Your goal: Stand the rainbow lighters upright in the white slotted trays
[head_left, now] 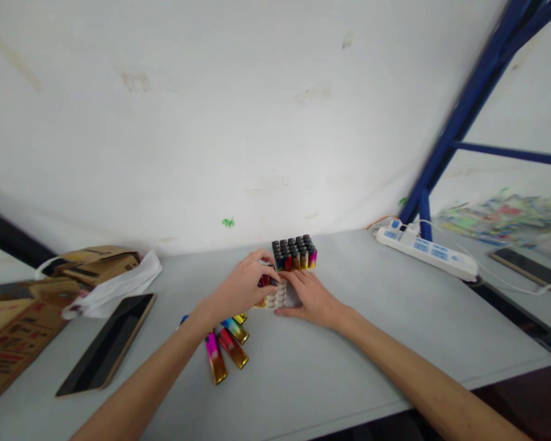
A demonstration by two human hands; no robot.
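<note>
Between the fingertips of my left hand (244,283) is a dark red lighter (268,281) with a dark end, held over a white holder with rows of round cells (277,298). Part of the holder is hidden under that hand, and something gold shows at its left side. My right hand (313,299) grips the holder's right side, thumb at the near corner and fingers at the far one. Just behind stands a block of upright lighters (296,252) with black tops and shiny coloured bodies. Several loose lighters, among them a magenta and gold one (216,358), lie below my left wrist.
At left are a phone-like black tablet (108,343), a white bag (119,285) and cardboard boxes (18,331). A white power strip (427,250) with cables lies at right, beside a blue metal frame (454,122). The wall (257,122) rises behind the table.
</note>
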